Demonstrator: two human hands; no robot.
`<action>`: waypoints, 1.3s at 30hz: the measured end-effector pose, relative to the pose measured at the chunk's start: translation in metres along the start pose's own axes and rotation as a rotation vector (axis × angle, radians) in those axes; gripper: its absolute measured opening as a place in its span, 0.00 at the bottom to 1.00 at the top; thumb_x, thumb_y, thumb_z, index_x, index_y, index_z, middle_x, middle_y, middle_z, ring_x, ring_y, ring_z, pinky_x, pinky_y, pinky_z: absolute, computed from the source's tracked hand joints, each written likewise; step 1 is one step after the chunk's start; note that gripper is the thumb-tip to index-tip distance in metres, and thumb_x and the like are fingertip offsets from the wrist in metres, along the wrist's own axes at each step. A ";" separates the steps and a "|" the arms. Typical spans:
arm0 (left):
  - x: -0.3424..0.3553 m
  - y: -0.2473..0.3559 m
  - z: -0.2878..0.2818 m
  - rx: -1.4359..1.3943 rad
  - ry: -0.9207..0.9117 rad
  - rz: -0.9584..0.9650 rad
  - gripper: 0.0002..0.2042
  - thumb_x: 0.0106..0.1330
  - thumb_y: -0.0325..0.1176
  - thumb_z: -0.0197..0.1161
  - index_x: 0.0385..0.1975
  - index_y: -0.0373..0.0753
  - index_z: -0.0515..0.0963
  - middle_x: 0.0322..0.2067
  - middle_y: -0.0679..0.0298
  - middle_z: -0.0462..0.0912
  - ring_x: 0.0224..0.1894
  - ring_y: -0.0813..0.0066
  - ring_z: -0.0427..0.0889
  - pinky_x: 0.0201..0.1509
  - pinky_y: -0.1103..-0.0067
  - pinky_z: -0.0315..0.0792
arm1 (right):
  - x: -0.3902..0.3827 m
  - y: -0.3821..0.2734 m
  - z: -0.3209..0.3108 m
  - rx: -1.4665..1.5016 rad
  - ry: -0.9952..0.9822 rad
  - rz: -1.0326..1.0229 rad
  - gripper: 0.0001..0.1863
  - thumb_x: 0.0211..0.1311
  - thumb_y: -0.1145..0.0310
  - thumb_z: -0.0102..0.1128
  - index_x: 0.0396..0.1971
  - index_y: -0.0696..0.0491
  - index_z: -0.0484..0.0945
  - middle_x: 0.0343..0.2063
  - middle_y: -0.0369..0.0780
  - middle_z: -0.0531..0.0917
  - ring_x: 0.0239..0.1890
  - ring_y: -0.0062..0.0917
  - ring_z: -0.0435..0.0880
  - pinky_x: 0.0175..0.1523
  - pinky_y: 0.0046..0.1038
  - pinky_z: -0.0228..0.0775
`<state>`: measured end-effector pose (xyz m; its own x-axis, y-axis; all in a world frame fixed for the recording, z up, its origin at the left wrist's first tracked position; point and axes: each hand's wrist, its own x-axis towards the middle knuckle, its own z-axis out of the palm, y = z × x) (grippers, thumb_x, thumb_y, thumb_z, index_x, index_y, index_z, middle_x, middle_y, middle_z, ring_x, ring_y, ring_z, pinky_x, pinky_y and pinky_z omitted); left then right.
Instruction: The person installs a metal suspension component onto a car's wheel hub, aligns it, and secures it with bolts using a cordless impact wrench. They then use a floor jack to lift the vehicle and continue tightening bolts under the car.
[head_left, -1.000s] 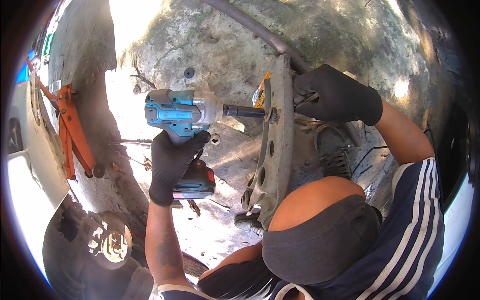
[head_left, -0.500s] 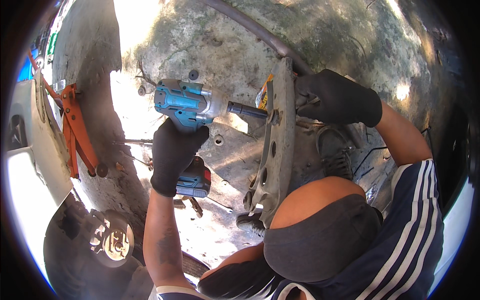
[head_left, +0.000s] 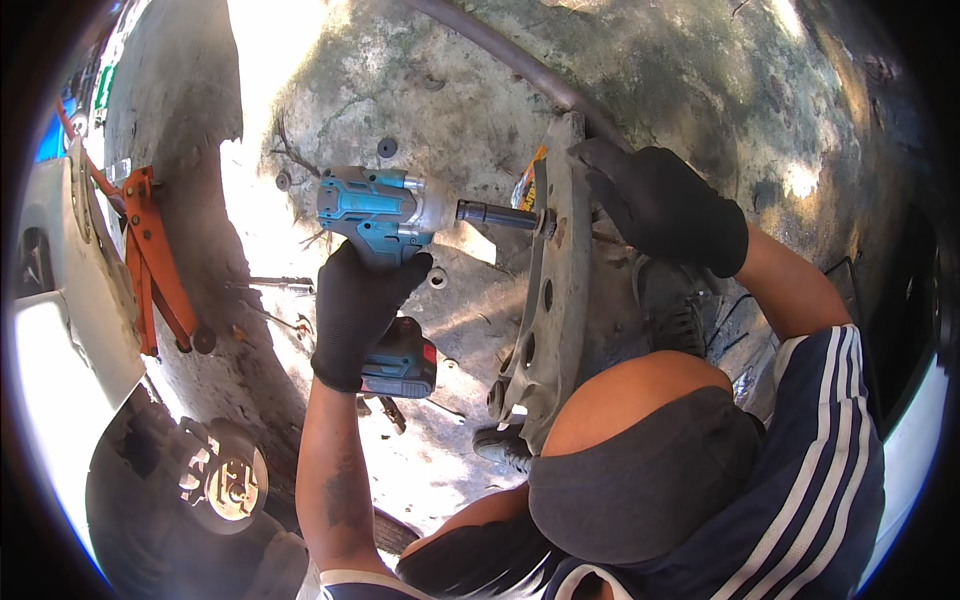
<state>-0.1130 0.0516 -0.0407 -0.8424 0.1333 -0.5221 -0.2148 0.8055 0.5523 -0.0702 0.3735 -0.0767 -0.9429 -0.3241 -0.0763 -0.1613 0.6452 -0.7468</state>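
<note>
Gloved in black, my left hand (head_left: 365, 300) grips a teal and grey cordless impact wrench (head_left: 372, 205), its battery below. Its long dark socket (head_left: 495, 213) points right and meets a bolt (head_left: 547, 224) on a grey metal arm with round holes (head_left: 560, 300), which lies lengthwise between my legs. My right hand (head_left: 665, 210), also gloved, is at the upper right side of that arm, fingers curled against it; what they grip is hidden. An orange and yellow packet (head_left: 526, 180) shows behind the arm.
An orange floor jack (head_left: 150, 260) stands left, beside a pale car panel (head_left: 75, 340). A wheel hub and disc (head_left: 228, 478) sit lower left. A long metal bar (head_left: 500, 50) runs behind the arm. Small washers (head_left: 387, 147) and loose tools (head_left: 295, 284) lie on the concrete.
My left hand and the impact wrench have shifted up and right. My right hand has moved slightly down and left, with its fingers now higher on the arm's edge.
</note>
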 end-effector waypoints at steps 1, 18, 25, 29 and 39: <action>0.000 -0.003 0.000 0.022 0.004 -0.005 0.16 0.54 0.38 0.71 0.34 0.32 0.79 0.23 0.64 0.84 0.25 0.79 0.82 0.32 0.78 0.74 | 0.001 -0.001 0.000 0.011 -0.008 0.007 0.14 0.66 0.71 0.54 0.50 0.58 0.73 0.17 0.52 0.77 0.21 0.48 0.79 0.28 0.43 0.67; -0.006 -0.006 0.003 0.083 0.016 -0.109 0.18 0.52 0.41 0.70 0.32 0.31 0.79 0.26 0.51 0.85 0.32 0.56 0.87 0.37 0.69 0.78 | 0.003 -0.005 0.002 0.052 -0.002 -0.025 0.16 0.67 0.71 0.53 0.53 0.58 0.74 0.19 0.53 0.78 0.21 0.48 0.79 0.29 0.42 0.67; -0.006 -0.002 0.004 0.144 0.031 -0.062 0.16 0.54 0.38 0.69 0.33 0.30 0.79 0.22 0.60 0.84 0.25 0.73 0.85 0.32 0.76 0.75 | 0.003 -0.006 0.002 0.061 -0.014 -0.001 0.16 0.67 0.71 0.53 0.53 0.58 0.74 0.19 0.53 0.78 0.21 0.47 0.79 0.29 0.42 0.67; -0.005 -0.005 0.005 0.079 0.023 -0.043 0.16 0.54 0.38 0.69 0.33 0.30 0.79 0.23 0.60 0.85 0.25 0.73 0.84 0.32 0.76 0.75 | 0.002 -0.004 0.004 0.033 0.022 -0.070 0.15 0.67 0.72 0.54 0.52 0.57 0.74 0.20 0.52 0.79 0.22 0.46 0.80 0.29 0.42 0.68; -0.008 0.001 0.003 0.053 -0.031 -0.123 0.20 0.52 0.41 0.73 0.37 0.32 0.80 0.28 0.56 0.87 0.33 0.65 0.88 0.39 0.72 0.78 | 0.001 -0.012 -0.001 -0.048 -0.066 0.019 0.18 0.61 0.72 0.58 0.52 0.57 0.76 0.30 0.51 0.84 0.32 0.46 0.85 0.38 0.41 0.77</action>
<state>-0.1047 0.0529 -0.0380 -0.7955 0.0483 -0.6040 -0.2889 0.8459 0.4483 -0.0695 0.3662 -0.0674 -0.9249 -0.3556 -0.1346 -0.1590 0.6832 -0.7127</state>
